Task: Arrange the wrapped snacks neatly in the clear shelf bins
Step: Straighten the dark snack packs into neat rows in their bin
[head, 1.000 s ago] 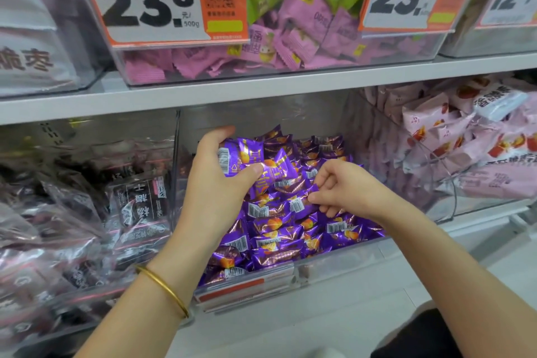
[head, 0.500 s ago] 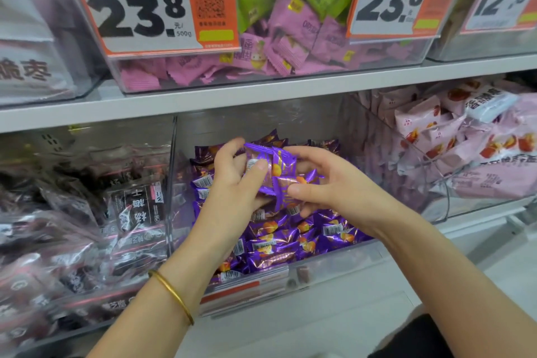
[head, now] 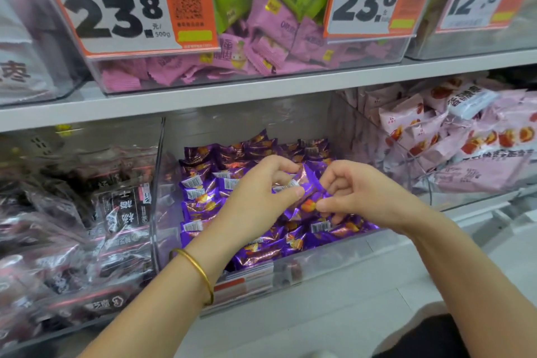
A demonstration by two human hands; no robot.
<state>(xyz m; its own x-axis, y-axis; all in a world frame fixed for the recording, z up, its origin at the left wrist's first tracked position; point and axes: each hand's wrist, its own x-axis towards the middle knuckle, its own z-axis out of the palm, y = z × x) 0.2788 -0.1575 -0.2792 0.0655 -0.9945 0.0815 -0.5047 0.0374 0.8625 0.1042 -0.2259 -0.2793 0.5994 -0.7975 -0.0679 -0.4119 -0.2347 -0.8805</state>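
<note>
A clear shelf bin on the lower shelf holds several purple foil-wrapped snacks with orange pictures and barcodes. Both hands are over the pile. My left hand, with a gold bangle on its wrist, pinches the left end of one purple snack between thumb and fingers. My right hand pinches the same snack's right end, fingers curled. The snack is lifted slightly above the pile.
A bin of dark clear-wrapped snacks stands to the left, a bin of pale pink packs to the right. The shelf above carries a bin of pink and green packs with orange price tags. White floor lies below.
Both hands have dropped lower toward the pile with the purple snack still between them. A second ago the hands were apart, the left one holding the snack alone.
</note>
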